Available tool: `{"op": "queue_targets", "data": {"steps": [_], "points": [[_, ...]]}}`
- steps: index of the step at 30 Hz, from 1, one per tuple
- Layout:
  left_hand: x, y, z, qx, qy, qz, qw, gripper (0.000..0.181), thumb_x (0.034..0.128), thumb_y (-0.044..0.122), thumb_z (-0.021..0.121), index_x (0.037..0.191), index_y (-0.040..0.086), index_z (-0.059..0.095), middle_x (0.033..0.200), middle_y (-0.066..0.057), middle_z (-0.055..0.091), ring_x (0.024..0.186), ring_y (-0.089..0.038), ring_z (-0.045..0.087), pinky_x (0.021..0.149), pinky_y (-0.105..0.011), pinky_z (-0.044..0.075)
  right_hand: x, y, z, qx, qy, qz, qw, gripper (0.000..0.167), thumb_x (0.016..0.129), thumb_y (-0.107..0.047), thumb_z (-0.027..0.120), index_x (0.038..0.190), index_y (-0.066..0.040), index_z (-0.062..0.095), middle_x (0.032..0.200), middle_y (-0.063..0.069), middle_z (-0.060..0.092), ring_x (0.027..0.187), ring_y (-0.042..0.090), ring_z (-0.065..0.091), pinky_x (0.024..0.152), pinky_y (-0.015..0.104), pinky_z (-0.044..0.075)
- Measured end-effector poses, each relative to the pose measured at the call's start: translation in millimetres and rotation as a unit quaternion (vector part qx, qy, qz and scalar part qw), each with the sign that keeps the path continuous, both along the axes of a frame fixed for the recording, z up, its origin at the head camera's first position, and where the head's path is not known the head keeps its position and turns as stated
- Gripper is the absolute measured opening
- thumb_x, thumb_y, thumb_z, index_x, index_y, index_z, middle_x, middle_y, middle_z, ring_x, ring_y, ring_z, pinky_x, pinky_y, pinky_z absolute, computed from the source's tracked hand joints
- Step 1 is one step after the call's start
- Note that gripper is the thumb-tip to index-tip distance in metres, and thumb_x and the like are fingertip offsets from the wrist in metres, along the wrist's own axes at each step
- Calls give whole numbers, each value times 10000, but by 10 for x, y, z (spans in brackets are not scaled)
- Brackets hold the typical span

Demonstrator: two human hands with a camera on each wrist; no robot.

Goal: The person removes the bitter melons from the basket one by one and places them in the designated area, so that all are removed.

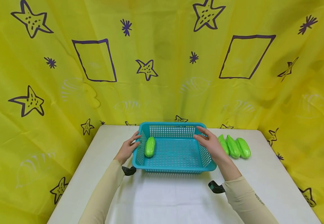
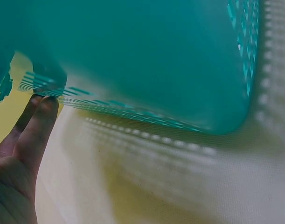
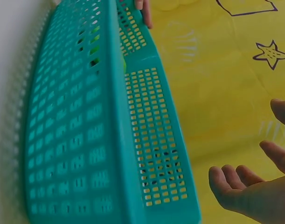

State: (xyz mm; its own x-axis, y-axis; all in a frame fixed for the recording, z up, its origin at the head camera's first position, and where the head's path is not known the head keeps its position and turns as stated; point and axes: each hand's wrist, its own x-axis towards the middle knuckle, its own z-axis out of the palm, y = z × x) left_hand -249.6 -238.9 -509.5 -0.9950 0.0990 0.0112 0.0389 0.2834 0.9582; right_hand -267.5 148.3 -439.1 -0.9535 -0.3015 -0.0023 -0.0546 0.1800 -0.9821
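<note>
A teal plastic basket (image 1: 176, 169) with perforated walls sits on the white table. Inside it, by the left wall, lies one glossy bright-green, cucumber-like piece (image 1: 150, 147). My left hand (image 1: 126, 148) touches the basket's left rim from outside, its fingers fairly straight; in the left wrist view, fingertips (image 2: 49, 105) meet the rim's underside. Above the basket's right side hovers my right hand (image 1: 213, 145), fingers spread, holding nothing. Several similar green pieces (image 1: 233, 147) lie side by side on the table just right of the basket, one partly hidden by the right hand.
The white table (image 1: 176, 196) extends in front of the basket and to both sides. Behind and beside it hangs a yellow curtain (image 1: 167, 96) printed with stars and rectangles. A dark wrist-worn device (image 1: 216, 187) shows near the right sleeve, another (image 1: 129, 170) near the left.
</note>
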Motion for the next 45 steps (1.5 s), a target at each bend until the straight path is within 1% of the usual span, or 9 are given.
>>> {"op": "queue_targets", "data": {"steps": [6,10,14,17,23,27,31,38,45], "points": [[-29,-20,-79,-37,24,91,9999,448,1036,180,500,1470,81,443,1617,72,194,1459,-340,217,1133,-500,298,-161,-216,28,-3,-118,86,9999,677,972,-348,613,1537,-123,314,1576,168,248,1409,347,322,1107,492,349],[-20,-17,-73,-58,-3,106,9999,450,1035,178,503,1470,82,444,1616,75,196,1462,-331,214,1134,-501,297,-259,-366,22,-11,-149,191,9997,665,980,-299,609,1538,-102,305,1581,188,224,1408,370,313,1106,521,337],[-12,-11,-58,-70,76,118,9999,451,1032,164,506,1468,64,442,1618,55,200,1477,-300,177,1141,-510,278,-363,-536,5,177,-96,344,9992,631,970,-301,624,1519,-135,361,1576,165,261,1396,369,332,1090,562,335],[-9,-6,-57,-108,123,115,9998,450,1032,156,501,1465,54,442,1621,40,198,1476,-311,176,1134,-518,285,-439,-662,-16,370,-71,504,9980,607,965,-314,631,1504,-168,394,1565,118,307,1378,347,365,1071,561,357],[-13,-9,-74,-172,275,101,9994,447,1028,145,493,1457,30,447,1620,9,210,1439,-403,235,1097,-537,334,-570,-912,-82,629,-39,936,9936,592,967,-292,632,1493,-135,410,1543,111,349,1360,335,384,1062,547,376],[-24,-5,-68,-65,123,97,9999,448,1030,154,502,1464,61,447,1620,49,198,1456,-355,221,1116,-518,316,-629,-1064,-141,635,-156,1179,9909,565,971,-267,627,1479,-116,430,1520,122,381,1340,329,413,1069,541,375],[-29,-7,-35,-3,-34,68,10000,459,1035,142,493,1478,48,420,1629,36,164,1456,-362,216,1121,-517,305,-674,-1184,-211,674,-283,1284,9890,569,971,-269,628,1480,-107,432,1511,124,394,1331,320,431,1072,509,387],[102,61,246,30,-137,-54,9999,472,1031,86,479,1476,-31,379,1633,-51,137,1448,-409,200,1116,-527,303,-711,-1323,-283,765,-327,1479,9855,574,974,-238,623,1484,-74,418,1509,167,387,1347,349,413,1048,512,413],[109,68,255,24,-119,-35,9999,472,1027,94,489,1473,-27,389,1632,-45,150,1446,-417,203,1109,-532,309,-706,-1399,-337,868,-446,1571,9828,544,967,-220,630,1462,-75,455,1506,203,382,1345,362,411,1025,507,436]]}}
